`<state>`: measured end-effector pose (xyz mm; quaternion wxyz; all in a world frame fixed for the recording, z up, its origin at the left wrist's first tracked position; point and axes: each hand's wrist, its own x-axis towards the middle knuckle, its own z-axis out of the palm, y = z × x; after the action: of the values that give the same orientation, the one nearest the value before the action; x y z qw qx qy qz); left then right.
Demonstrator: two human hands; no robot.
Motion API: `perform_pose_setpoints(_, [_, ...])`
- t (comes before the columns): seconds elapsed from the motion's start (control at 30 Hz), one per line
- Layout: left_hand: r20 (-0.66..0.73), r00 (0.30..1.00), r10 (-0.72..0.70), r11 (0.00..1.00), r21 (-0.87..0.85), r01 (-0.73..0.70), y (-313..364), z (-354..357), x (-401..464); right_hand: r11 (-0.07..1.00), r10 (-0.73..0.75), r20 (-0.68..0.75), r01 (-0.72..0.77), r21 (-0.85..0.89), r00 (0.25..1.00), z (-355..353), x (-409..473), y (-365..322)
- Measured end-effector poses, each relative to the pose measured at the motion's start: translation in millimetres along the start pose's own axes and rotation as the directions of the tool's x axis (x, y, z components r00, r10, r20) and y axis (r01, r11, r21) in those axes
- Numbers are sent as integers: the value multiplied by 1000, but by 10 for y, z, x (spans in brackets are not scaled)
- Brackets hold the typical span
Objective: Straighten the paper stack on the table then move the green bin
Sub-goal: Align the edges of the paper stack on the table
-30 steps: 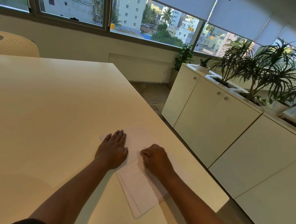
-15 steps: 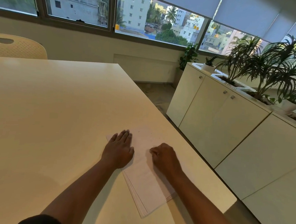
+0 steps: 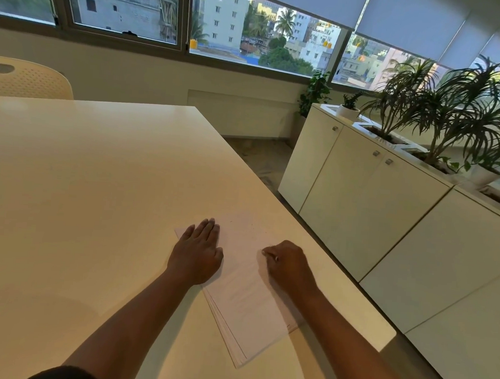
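White paper stack point(image 3: 245, 300) flat on cream table point(image 3: 96, 194), under both hands: left hand point(image 3: 196, 255) flat, fingers straight, on left edge; right hand point(image 3: 289, 266) curled, pinching sheets at right side.

Chair point(image 3: 24, 77), cabinets point(image 3: 368, 196), potted plants point(image 3: 459, 105)

One worktop point(image 3: 97, 180), one paper stack point(image 3: 245, 300), two hands: left point(image 3: 196, 256), right point(image 3: 289, 266). One chair point(image 3: 24, 79) far left. Three cabinet knobs point(image 3: 376, 153) show right.

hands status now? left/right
Left hand: open, flat on the paper stack.
Right hand: fingers curled on the stack's edge; grip cannot be told.
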<state>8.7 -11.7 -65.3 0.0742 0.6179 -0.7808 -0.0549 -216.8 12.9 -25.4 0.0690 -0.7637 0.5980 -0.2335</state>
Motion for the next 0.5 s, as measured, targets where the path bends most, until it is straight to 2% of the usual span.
perform_pose_setpoints(0.1, [-7,1000,-4,1000,-3,4,1,-1,-8,995,71,-38,-73,-69,997,-76,85,56])
perform_pose_setpoints(0.17, [-7,1000,-5,1000,-10,5,1,-4,-8,999,18,1,-18,-39,1000,-5,50,-77])
perform_pose_setpoints(0.23, [-5,1000,-4,1000,-9,4,0,-1,-5,996,-74,96,68,63,993,109,-54,-238])
perform_pose_setpoints(0.3, [0,1000,-4,1000,-1,4,2,2,-3,986,-133,117,119,113,984,162,-128,-278])
perform_pose_setpoints(0.5, [-2,1000,-7,1000,-3,7,-2,13,-4,999,28,3,-28,-25,1000,7,27,29])
